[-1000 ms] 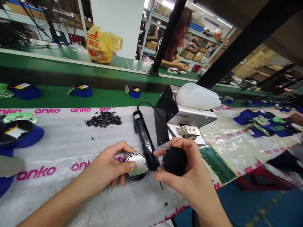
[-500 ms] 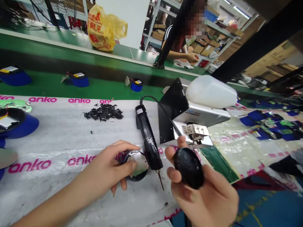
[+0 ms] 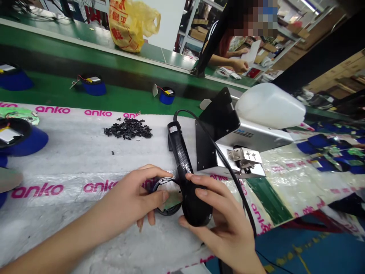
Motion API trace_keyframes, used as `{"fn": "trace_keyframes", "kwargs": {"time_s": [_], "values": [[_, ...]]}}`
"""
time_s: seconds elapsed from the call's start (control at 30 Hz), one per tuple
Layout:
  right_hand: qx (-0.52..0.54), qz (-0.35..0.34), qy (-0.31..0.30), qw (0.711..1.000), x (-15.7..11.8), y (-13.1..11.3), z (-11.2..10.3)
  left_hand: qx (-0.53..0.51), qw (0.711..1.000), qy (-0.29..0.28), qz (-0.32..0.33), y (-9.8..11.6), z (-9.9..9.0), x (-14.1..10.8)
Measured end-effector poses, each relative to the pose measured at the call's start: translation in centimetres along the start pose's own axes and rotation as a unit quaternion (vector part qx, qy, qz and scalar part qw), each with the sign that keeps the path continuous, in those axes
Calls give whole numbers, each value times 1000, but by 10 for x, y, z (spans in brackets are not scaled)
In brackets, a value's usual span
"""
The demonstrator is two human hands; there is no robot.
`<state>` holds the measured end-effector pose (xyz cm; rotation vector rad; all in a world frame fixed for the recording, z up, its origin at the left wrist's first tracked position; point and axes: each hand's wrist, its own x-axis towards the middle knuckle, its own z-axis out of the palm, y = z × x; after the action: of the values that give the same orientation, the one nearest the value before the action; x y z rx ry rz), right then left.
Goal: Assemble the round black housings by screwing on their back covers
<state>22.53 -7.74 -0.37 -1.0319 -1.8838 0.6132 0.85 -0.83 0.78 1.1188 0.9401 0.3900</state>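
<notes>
From afar, I see my left hand (image 3: 139, 196) pinching a round case (image 3: 170, 198), thumb pressed on top. It is flat and shiny inside a black rim. My right hand (image 3: 219, 213) grips a smooth black disc (image 3: 196, 207); from there, the case is at nine o'clock. The white sheet (image 3: 128, 243) ends near six, with bare room at eight. Farther off lie a black screwdriver (image 3: 179, 148) at eleven and a silver machine (image 3: 256, 133) at two.

a plastic-covered bench (image 3: 74, 156) bears small black pieces (image 3: 129, 129) and a screwdriver (image 3: 179, 146).
</notes>
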Motion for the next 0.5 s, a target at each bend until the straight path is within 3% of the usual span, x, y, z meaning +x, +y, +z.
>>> {"fn": "trace_keyframes", "kwargs": {"time_s": [0.3,0.5], "values": [[-74,-32,-66,995,9,-2,-7,-11,1000,-1,8,1,1,0],[-106,24,-117,987,12,-9,-10,-33,999,5,23,-1,3,-1]]}}
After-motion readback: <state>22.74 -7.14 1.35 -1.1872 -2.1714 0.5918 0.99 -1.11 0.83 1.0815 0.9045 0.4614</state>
